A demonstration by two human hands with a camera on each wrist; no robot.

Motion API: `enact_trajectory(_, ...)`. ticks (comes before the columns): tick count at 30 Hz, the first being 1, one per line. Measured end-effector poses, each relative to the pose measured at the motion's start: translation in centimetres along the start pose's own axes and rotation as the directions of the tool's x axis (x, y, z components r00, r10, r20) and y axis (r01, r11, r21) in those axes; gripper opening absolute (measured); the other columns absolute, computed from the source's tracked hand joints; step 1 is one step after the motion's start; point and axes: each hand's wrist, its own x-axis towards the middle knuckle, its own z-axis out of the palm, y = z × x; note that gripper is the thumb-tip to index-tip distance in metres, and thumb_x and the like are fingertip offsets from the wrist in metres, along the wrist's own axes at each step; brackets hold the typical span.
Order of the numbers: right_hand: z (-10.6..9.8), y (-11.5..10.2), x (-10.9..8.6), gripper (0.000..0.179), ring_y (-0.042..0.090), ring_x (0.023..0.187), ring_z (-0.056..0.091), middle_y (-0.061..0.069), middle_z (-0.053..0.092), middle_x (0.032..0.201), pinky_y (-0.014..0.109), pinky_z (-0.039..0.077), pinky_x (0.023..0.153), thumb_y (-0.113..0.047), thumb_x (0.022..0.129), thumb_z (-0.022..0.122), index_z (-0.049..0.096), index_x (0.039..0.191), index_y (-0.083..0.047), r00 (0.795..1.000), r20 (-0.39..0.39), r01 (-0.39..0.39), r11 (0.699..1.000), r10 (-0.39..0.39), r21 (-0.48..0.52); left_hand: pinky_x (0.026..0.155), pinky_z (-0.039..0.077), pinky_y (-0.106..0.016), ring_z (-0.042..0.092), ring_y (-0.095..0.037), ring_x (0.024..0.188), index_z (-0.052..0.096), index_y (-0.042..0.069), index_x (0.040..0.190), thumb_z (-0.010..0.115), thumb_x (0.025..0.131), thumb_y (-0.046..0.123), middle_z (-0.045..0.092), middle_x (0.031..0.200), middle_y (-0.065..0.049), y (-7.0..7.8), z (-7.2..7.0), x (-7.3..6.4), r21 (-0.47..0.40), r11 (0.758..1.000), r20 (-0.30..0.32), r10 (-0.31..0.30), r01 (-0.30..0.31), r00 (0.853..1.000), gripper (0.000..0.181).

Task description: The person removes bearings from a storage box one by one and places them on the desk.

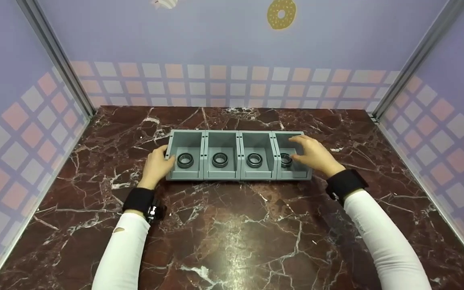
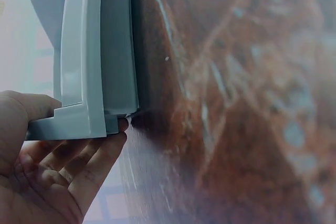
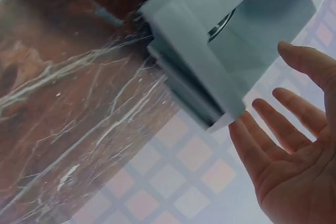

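Note:
A row of several joined grey plastic bins (image 1: pixel 222 175) stands on the marbled table, with a dark ring-shaped bearing (image 1: pixel 185 166) lying in each compartment. At the row's left end my left hand (image 1: pixel 158 166) grips the side wall of the leftmost bin (image 2: pixel 81 121), thumb over the inner side and fingers outside and beneath the edge. My right hand (image 1: pixel 316 155) is at the right end, its thumb over the opening of the rightmost bin (image 3: pixel 194 40). Its fingers are spread and loosely bent, outside that wall, with one fingertip at or very near the corner. Part of the rightmost bearing (image 1: pixel 283 165) is hidden by the thumb.
Dark red marbled tabletop (image 1: pixel 224 233) extends in front of the bins and to both sides. A patterned back wall (image 1: pixel 232 44) and side panels with metal corner posts (image 1: pixel 413 60) enclose the table. Both wrists wear black straps (image 1: pixel 345 185).

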Motion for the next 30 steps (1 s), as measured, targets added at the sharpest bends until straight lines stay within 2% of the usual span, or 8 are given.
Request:
enact_trajectory(5,0.4,-0.6,0.5,0.053,0.046,0.132,0.052,0.030,0.057,0.140,0.057,0.039,0.110,-0.008,0.092,0.076,0.058,0.138,0.009,0.998,0.033,0.047,0.999,-0.046,-0.027,0.059,0.036,-0.031,0.041,-0.011,0.052,0.052,-0.012,0.144,0.059,0.099,0.008,0.070,0.114,-0.032,0.0,-0.1,0.0,-0.001,1.000,0.006,-0.003,0.003,1.000,0.050)
enact_trajectory(9,0.8,-1.0,0.8,0.054,0.046,0.131,0.053,0.030,0.057,0.139,0.058,0.040,0.109,-0.007,0.091,0.076,0.057,0.139,0.011,0.996,0.080,0.047,0.998,-0.043,-0.042,0.054,0.032,-0.030,0.033,-0.010,0.045,0.048,-0.013,0.146,0.059,0.100,0.009,0.070,0.109,-0.033,0.0,-0.2,0.0,-0.020,1.000,0.031,-0.010,0.011,0.999,0.052)
enact_trajectory(14,1.3,-1.3,1.2,0.056,0.048,0.128,0.054,0.033,0.059,0.136,0.056,0.041,0.109,-0.003,0.090,0.074,0.054,0.139,0.015,0.989,0.136,0.069,0.995,-0.059,-0.070,0.057,0.034,-0.031,0.035,-0.009,0.047,0.048,-0.013,0.146,0.059,0.100,0.010,0.066,0.121,-0.034,-0.1,-0.2,0.1,-0.016,1.000,0.035,-0.010,0.011,0.999,0.053)
enact_trajectory(18,1.7,-1.4,1.6,0.056,0.049,0.127,0.055,0.035,0.059,0.135,0.056,0.042,0.109,0.001,0.088,0.072,0.053,0.138,0.018,0.981,0.180,0.080,0.994,-0.065,-0.080,0.059,0.034,-0.032,0.036,-0.010,0.048,0.048,-0.014,0.146,0.059,0.100,0.008,0.065,0.124,-0.035,0.0,-0.2,0.0,-0.020,1.000,0.034,-0.004,0.005,0.999,0.052)
enact_trajectory(27,2.3,-1.4,2.3,0.062,0.052,0.131,0.050,0.037,0.055,0.138,0.057,0.040,0.110,-0.001,0.086,0.071,0.049,0.141,0.019,0.963,0.271,0.019,0.991,0.018,-0.131,0.060,0.037,-0.030,0.041,-0.009,0.050,0.050,-0.014,0.144,0.058,0.099,0.007,0.067,0.120,-0.035,0.1,-0.2,-0.2,-0.020,1.000,0.016,0.003,-0.003,1.000,0.051)
enact_trajectory(30,2.5,-1.3,2.6,0.063,0.053,0.131,0.050,0.038,0.055,0.138,0.057,0.039,0.110,-0.001,0.087,0.070,0.047,0.141,0.020,0.960,0.278,0.009,0.992,0.027,-0.129,0.056,0.034,-0.029,0.036,-0.009,0.047,0.049,-0.015,0.145,0.058,0.100,0.007,0.069,0.111,-0.034,0.1,-0.2,-0.2,-0.030,1.000,0.015,0.005,-0.005,1.000,0.051)
